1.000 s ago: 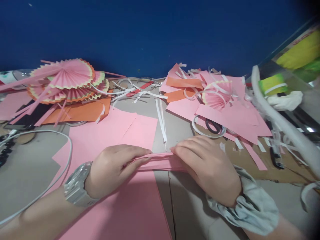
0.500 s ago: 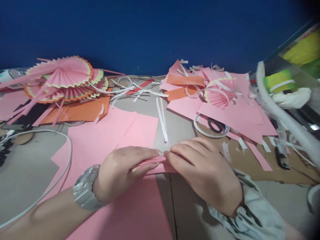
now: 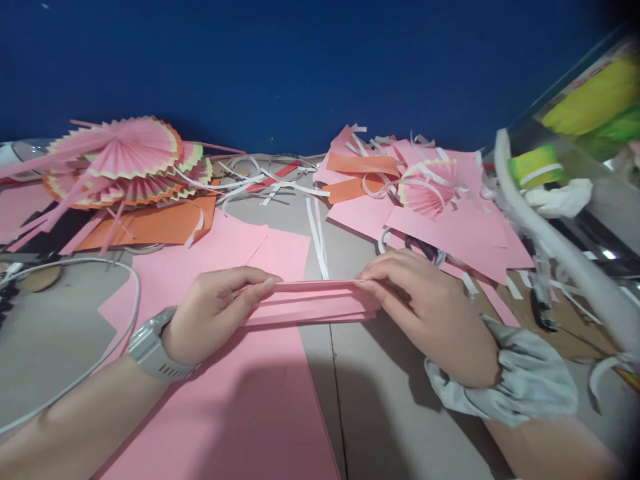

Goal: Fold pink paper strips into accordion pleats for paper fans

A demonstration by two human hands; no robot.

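Observation:
A strip of pink paper folded into narrow pleats (image 3: 313, 303) stretches between my two hands, low over the table. My left hand (image 3: 223, 303) pinches its left end, thumb on the near side. The right end is gripped between thumb and fingers of my right hand (image 3: 420, 307). Beneath and to the left lie large flat pink paper sheets (image 3: 250, 407), partly covered by my left forearm. Narrow white paper strips (image 3: 318, 240) lie just beyond the pleated paper.
Finished pleated paper fans (image 3: 130, 150) are piled at the back left, over orange paper (image 3: 150, 223). Pink offcuts (image 3: 450, 237) heap up at the back right on cardboard. A white cable (image 3: 137, 287) loops at left; a thick white tube (image 3: 545, 233) runs along the right.
My hands have moved apart and the pleated paper now shows stretched between them. My right hand has shifted to the right, my left hand to the left and slightly up.

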